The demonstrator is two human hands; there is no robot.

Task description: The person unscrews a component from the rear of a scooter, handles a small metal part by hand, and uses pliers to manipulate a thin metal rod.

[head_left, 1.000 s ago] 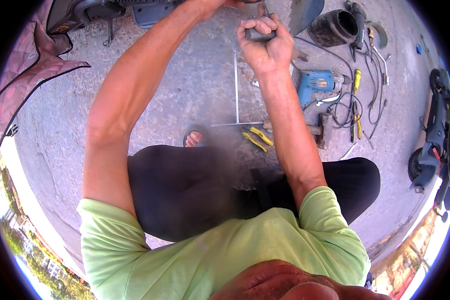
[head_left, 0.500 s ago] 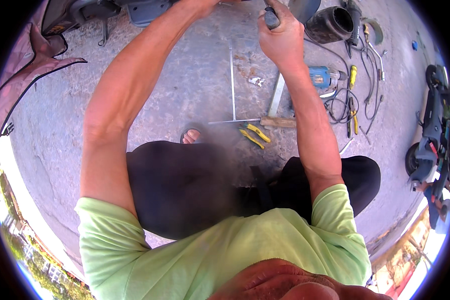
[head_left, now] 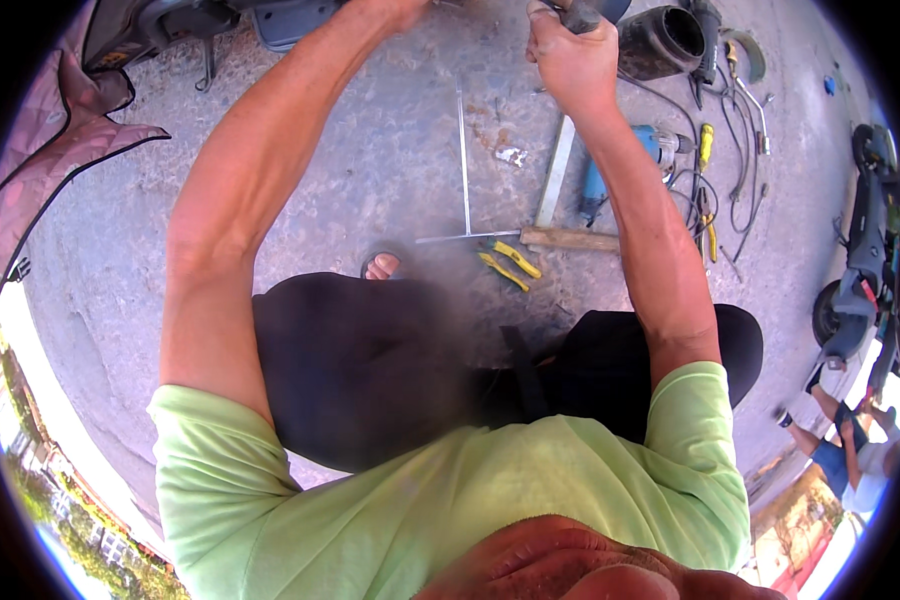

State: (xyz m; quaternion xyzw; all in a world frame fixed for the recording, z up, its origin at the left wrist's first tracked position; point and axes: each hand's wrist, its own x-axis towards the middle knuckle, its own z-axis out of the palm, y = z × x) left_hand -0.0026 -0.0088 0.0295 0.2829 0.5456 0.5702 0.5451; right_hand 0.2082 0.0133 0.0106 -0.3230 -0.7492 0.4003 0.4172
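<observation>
My right hand point(head_left: 575, 60) is at the top of the view, closed around a dark tool handle point(head_left: 579, 16) with a rounded butt. The rest of that tool lies past the upper edge. Farther left, my left hand point(head_left: 402, 12) reaches to the same edge, which cuts off its fingers, so its hold does not show. Under my right forearm are a blue power drill point(head_left: 592, 185) and a hammer with a wooden handle point(head_left: 575, 239). Yellow-handled pliers point(head_left: 510, 262) rest on the ground between my knees and a thin metal rod point(head_left: 464, 165).
Right of my arm lie cables point(head_left: 740, 190), a yellow-handled tool point(head_left: 706, 146) and a dark round pot point(head_left: 660, 42). A flat metal bar point(head_left: 555, 175) lies left of the drill. Vehicle parts point(head_left: 160, 25) line the upper left. A scooter point(head_left: 855, 270) and another person point(head_left: 850, 450) are at far right.
My right hand has shifted slightly right and up with the handle, and its forearm has swung right. My left hand stays near the upper edge. The other person shows more at far right.
</observation>
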